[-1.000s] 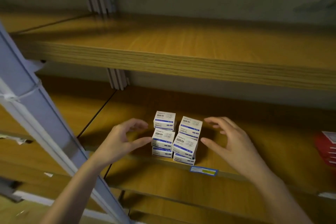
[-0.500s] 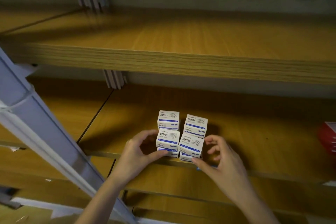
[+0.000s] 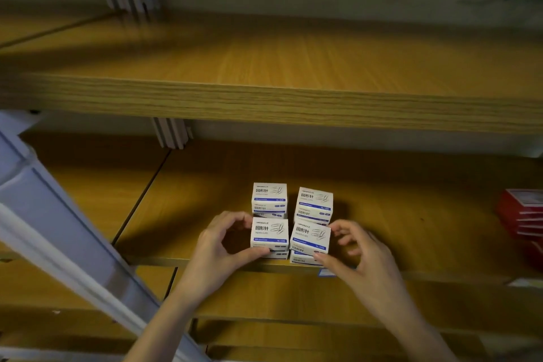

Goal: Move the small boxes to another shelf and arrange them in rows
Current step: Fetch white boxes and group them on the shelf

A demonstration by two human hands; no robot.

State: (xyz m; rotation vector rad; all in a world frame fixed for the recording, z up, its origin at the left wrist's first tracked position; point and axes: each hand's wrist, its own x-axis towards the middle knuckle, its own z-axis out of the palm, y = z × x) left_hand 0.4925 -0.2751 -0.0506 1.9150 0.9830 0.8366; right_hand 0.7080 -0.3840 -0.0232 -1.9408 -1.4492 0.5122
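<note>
Several small white boxes with blue bands stand stacked two high in a two-by-two block near the front edge of the middle wooden shelf (image 3: pixel 411 214). My left hand (image 3: pixel 219 247) pinches the front left top box (image 3: pixel 269 233) between thumb and forefinger. My right hand (image 3: pixel 357 256) pinches the front right top box (image 3: pixel 310 236) the same way. The back left stack (image 3: pixel 269 196) and back right stack (image 3: pixel 315 203) stand untouched behind them. The upper shelf (image 3: pixel 293 67) holds nothing in view.
A grey slanted metal post (image 3: pixel 53 232) crosses the lower left in front of the shelves. Red boxes (image 3: pixel 521 217) are stacked at the right end of the middle shelf. A blue label (image 3: pixel 326 272) sits on that shelf's front edge. More shelves lie below.
Both hands came in from either side of the block and closed their thumbs and fingers on the two front top boxes. The camera view shifted slightly.
</note>
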